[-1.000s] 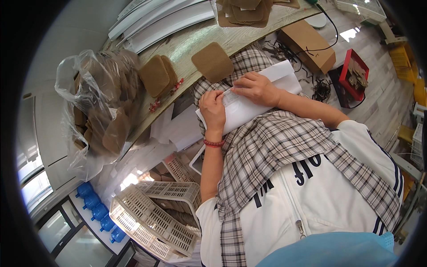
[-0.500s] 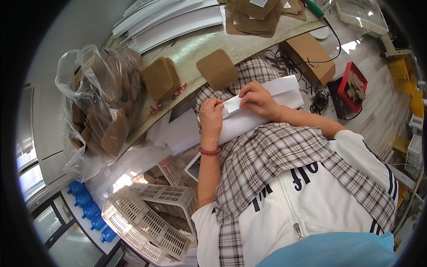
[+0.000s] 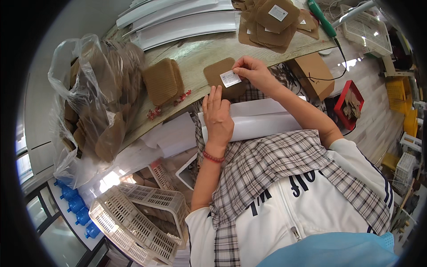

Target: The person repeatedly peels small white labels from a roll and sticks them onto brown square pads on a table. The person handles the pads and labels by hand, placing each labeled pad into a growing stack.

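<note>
A brown rounded-square pad (image 3: 217, 68) lies at the near edge of the table, partly under a white printed label (image 3: 230, 78). My right hand (image 3: 255, 74) pinches the label's upper right corner between thumb and finger. Stretched out and close together, the fingers of my left hand (image 3: 218, 116) touch down at the pad's lower left, beside the label; a red bead bracelet circles that wrist. Across my lap, below both hands, lies a curled white sheet (image 3: 267, 121). To the left, a small stack of matching brown pads (image 3: 161, 83) stands on the table.
A clear plastic bag (image 3: 95, 98) full of brown pads stands at the left. Labelled pads (image 3: 271, 24) are piled at the back, near white strips (image 3: 187, 27) and a green-handled tool (image 3: 321, 18). A cardboard box (image 3: 312, 75), red box (image 3: 349, 107) and cream crates (image 3: 138, 218) stand lower.
Both hands have moved from the white sheet on my lap up to the single pad. A label now lies over the pad in my right hand's pinch. My left fingers have straightened.
</note>
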`<state>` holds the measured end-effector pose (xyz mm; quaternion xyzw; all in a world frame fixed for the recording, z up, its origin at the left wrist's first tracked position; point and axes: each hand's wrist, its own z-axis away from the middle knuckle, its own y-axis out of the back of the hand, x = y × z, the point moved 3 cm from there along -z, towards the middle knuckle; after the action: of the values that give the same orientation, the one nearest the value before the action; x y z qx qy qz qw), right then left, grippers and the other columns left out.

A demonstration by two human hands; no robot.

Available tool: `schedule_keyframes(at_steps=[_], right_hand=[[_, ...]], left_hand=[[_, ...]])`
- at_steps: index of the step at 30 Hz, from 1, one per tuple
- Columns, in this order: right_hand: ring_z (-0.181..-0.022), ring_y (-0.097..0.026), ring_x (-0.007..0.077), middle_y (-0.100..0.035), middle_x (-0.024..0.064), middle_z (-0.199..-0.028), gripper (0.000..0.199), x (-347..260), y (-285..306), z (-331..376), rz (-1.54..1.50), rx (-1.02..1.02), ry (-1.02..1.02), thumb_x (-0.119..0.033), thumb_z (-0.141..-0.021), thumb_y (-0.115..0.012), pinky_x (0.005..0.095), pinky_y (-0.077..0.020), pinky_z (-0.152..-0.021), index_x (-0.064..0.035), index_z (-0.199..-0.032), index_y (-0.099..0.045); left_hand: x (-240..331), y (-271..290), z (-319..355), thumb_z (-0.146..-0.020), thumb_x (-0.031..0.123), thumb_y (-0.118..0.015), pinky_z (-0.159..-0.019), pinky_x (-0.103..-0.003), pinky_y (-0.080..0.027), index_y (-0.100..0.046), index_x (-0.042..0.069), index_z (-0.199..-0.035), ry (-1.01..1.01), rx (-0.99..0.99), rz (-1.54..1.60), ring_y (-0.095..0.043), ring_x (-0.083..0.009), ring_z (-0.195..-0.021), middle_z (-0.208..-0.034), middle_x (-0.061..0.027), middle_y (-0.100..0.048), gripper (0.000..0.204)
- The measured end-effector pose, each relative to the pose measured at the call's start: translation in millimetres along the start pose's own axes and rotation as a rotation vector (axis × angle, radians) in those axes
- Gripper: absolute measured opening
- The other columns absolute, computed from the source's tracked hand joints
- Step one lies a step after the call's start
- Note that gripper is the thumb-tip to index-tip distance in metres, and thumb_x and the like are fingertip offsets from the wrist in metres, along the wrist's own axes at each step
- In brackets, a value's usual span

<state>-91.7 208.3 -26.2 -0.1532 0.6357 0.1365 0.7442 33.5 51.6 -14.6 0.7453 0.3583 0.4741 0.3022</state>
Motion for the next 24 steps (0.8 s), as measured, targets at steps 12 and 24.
schedule_keyframes(at_steps=[12,24], right_hand=[[-0.073,-0.052,0.0038,-0.063,-0.0031,-0.084,0.011,-21.1,4.7,-31.4,0.1,0.101,-0.037,-0.014,-0.095,-0.068,0.0208,-0.0432,-0.064,-0.0042,-0.098,-0.067],[-0.076,-0.064,0.0139,-0.07,0.006,-0.082,0.014,-15.8,-5.8,-34.8,0.28,0.06,0.036,-0.015,-0.089,-0.07,0.0295,-0.0509,-0.07,-0.0025,-0.096,-0.069]], left_hand=[[0.1,1.0,-19.2,-0.088,0.0,-0.049,-0.121,-0.059,-0.02,-0.057,-0.002,-0.082,-0.014,-0.032,0.008,-0.038,-0.0427,-0.142,-0.146,-0.0275,-0.048,0.01],[8.5,3.3,-14.1,-0.088,0.001,-0.053,-0.117,-0.053,-0.033,-0.061,-0.002,-0.087,-0.01,-0.036,0.07,-0.047,-0.0428,-0.134,-0.138,-0.025,-0.055,0.008]])
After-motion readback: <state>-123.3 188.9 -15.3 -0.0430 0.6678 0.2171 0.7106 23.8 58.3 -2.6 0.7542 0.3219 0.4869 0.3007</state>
